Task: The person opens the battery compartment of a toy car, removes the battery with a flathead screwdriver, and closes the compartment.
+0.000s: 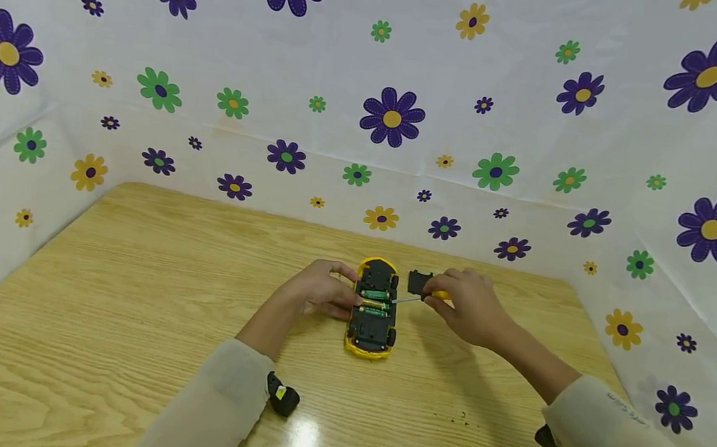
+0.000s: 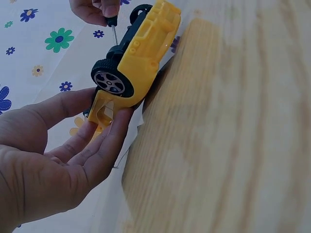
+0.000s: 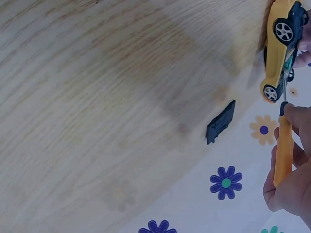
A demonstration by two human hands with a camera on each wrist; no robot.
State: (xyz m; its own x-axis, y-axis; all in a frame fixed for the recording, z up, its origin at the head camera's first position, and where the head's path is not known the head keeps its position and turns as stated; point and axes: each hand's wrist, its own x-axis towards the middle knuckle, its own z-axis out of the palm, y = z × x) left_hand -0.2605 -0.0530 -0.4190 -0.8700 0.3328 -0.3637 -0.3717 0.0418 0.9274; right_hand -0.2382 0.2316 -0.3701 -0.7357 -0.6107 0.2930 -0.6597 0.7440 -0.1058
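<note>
A yellow toy car lies upside down on the table, its black underside facing up. Several green and gold batteries sit in its uncovered battery compartment. My left hand grips the car's left side, with the thumb and fingers at its edges in the left wrist view. A screwdriver with an orange-yellow handle is pinched in my right hand. Its thin metal shaft reaches left to the right side of the battery compartment; whether the tip touches a battery is too small to tell.
A black battery cover lies on the table right of the car, partly behind the right hand in the head view. The wooden table meets a white flowered cloth at its back and sides. Small dark specks lie at front right.
</note>
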